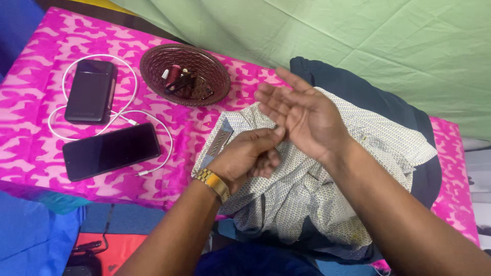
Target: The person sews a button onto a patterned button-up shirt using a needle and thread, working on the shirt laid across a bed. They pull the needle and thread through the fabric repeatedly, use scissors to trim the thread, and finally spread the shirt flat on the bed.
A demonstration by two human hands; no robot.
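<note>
- Resting on a pale dotted shirt (307,189), left hand (245,158) curled, thumb and fingers (271,134) pressed together as if pinching something too small to make out; cannot tell what, if anything, sits between them.
- Wearing a gold watch band (214,183) at the left wrist.
- Hovering just above the left hand, right hand (304,115) held open, palm turned up and toward the left, fingers (273,97) straight and lying close side by side, holding nothing visible.
- Lying crumpled on the counter's (30,148) right part, shirt bunched over a dark navy garment (368,92), collar area with a striped inner band (219,140) just left of the left hand.
- Covering the counter, a pink and magenta patterned cloth (194,133).
- Sitting beyond the hands, near the far edge, a round brown woven bowl (153,66) with thread spools and small bits (179,79) inside.
- Lying at the left, a black power bank (91,91) and a black phone (111,151), screen dark, joined by a looping white cable (128,115).
- Hanging behind everything, a pale green sheet (358,36).
</note>
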